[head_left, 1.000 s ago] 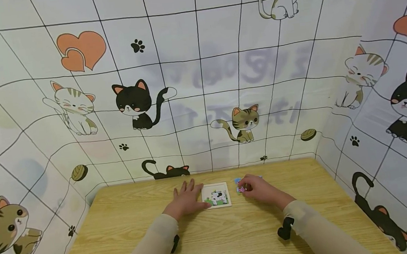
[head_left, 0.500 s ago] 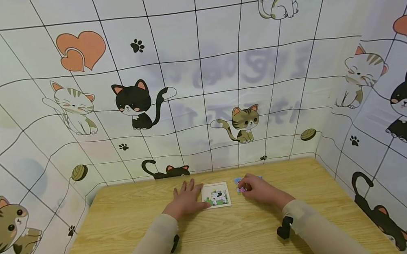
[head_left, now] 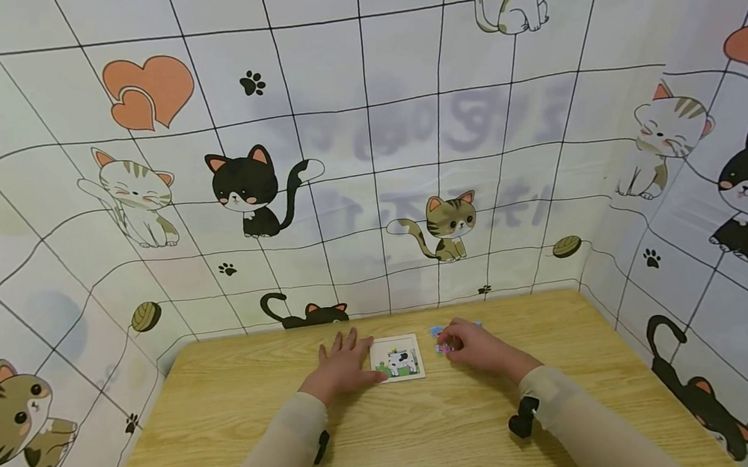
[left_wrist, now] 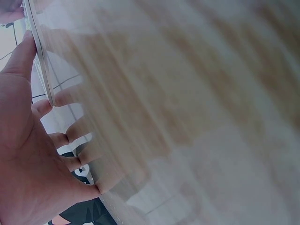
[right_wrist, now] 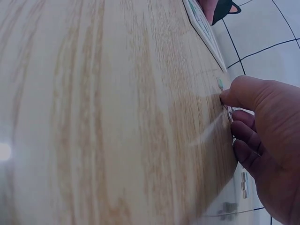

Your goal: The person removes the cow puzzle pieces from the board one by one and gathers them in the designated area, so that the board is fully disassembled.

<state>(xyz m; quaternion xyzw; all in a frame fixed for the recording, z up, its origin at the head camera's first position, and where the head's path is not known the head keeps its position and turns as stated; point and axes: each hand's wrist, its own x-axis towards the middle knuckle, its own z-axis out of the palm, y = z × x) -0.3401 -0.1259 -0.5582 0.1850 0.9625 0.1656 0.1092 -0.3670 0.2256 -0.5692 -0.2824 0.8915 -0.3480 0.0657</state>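
Note:
My left hand (head_left: 340, 368) lies with spread fingers at the left side of a small white-framed jigsaw puzzle tray (head_left: 419, 346), its thumb touching the lower left corner. Inside the tray shows a part-filled picture of a black-and-white cow (head_left: 402, 365) on green. In the left wrist view the thumb rests along the tray's edge (left_wrist: 45, 70). To the right of the tray, my right hand (head_left: 480, 351) pinches a pink and purple puzzle piece (head_left: 443, 348) low over the table. The right wrist view shows thumb and curled fingers (right_wrist: 246, 140) close together, mostly hiding the piece.
Other bluish puzzle pieces (head_left: 436, 331) lie behind and beside the right hand, partly covered by it. The wooden table (head_left: 394, 442) ends at a cat-print wall cloth (head_left: 350, 266) at the back and sides. Black wrist mounts (head_left: 524, 420) hang from both sleeves.

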